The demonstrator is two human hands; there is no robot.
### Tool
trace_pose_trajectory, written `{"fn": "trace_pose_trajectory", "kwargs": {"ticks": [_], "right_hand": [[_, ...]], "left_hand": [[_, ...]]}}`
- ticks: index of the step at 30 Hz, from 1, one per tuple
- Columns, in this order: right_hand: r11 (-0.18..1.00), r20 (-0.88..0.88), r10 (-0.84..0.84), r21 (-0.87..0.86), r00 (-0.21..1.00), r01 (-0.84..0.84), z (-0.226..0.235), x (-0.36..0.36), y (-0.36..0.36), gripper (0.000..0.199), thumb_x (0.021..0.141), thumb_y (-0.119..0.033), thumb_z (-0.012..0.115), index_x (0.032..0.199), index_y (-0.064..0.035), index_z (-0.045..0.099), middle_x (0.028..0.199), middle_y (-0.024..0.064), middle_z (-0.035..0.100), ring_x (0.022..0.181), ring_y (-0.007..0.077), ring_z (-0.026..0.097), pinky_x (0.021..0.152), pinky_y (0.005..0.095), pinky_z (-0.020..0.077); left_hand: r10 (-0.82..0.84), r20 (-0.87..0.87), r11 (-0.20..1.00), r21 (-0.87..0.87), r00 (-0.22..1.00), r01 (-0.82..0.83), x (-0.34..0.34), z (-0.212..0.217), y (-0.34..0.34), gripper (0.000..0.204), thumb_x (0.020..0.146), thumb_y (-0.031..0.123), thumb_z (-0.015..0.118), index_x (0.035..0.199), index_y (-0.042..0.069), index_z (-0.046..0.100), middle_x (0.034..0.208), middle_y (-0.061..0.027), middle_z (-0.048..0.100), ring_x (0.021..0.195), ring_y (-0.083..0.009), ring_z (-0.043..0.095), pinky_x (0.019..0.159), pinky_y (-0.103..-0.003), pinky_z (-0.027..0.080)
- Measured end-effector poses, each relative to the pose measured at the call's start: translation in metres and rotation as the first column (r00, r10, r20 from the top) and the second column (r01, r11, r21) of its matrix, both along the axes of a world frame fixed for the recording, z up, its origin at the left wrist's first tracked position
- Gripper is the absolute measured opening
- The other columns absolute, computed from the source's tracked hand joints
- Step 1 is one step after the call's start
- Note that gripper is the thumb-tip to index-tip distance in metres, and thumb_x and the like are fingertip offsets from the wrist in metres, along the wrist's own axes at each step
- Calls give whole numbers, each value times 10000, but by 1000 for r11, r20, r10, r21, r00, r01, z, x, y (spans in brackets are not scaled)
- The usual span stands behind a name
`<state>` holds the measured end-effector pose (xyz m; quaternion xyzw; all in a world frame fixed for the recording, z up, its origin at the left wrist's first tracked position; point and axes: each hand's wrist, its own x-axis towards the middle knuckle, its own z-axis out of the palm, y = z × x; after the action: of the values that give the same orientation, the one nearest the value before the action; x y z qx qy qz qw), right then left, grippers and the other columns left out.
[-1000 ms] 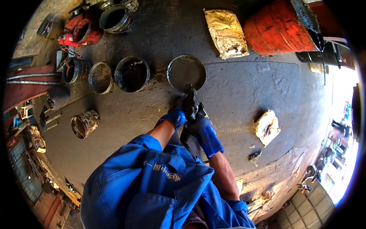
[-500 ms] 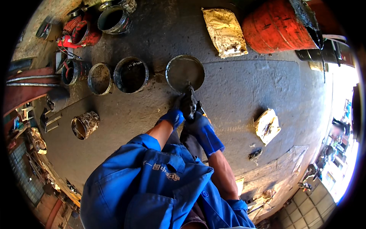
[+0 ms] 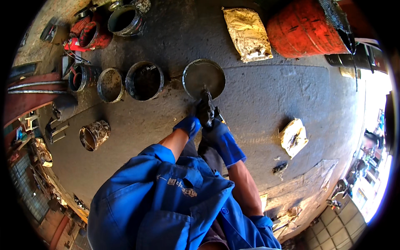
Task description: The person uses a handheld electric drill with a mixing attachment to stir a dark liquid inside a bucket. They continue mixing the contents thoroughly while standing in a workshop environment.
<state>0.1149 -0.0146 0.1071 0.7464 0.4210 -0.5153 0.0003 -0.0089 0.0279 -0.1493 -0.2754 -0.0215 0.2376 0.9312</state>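
Both my hands wear blue gloves and grip one dark, grimy tool over the stained concrete floor. My left hand holds its lower part, and my right hand wraps it just beside. The tool's tip rests inside a round metal pan filled with grey paste, directly beyond my hands. My blue sleeves and jacket fill the lower middle of the view.
Several dirty cans stand in a row left of the pan, among them a dark one and a muddy one. A tipped can lies at the left. A red drum, a crumpled sack and a rag lie around.
The tool's tip has pushed slightly farther into the pan. My hands keep the same grip.
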Motion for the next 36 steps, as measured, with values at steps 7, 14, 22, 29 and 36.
{"fn": "trace_pose_trajectory", "kwargs": {"ticks": [7,14,22,29,36], "right_hand": [[999,-42,-34,-36,999,32,16,1,17,362,844,-327,692,1112,-94,757,1000,203,776,954,368,751,848,461,580],[999,52,43,-30,998,-41,23,-6,21,362,823,-297,710,1121,-97,753,1021,187,781,981,361,750,848,455,581],[999,-46,14,-38,999,-15,1,-6,15,363,818,-311,716,1109,-97,756,1004,178,783,964,339,759,849,456,582],[999,-55,39,-26,998,-40,19,-6,19,384,815,-322,729,1125,-98,757,990,178,785,960,340,760,868,450,579],[997,2,29,-67,1000,-29,27,-16,20,424,809,-329,730,1169,-106,750,1058,196,775,1034,358,742,899,448,570]], "left_hand": [[32,-251,999,35,968,-24,-5,1,1,335,1008,544,576,932,219,595,733,-14,632,598,-187,627,548,-352,531],[-65,-499,997,1,864,75,-12,28,15,258,1021,488,585,1036,233,625,752,-5,634,602,-195,626,574,-348,549],[197,370,972,47,908,-230,11,25,13,263,1021,416,583,832,251,503,645,30,485,534,-143,512,517,-335,462],[184,0,982,-38,983,-184,-13,-4,0,336,1113,354,354,829,198,441,500,32,286,376,-119,280,385,-323,247],[102,-57,986,135,993,-94,-19,-24,4,282,1032,470,523,945,205,565,716,-14,565,559,-182,541,529,-349,464]]}}
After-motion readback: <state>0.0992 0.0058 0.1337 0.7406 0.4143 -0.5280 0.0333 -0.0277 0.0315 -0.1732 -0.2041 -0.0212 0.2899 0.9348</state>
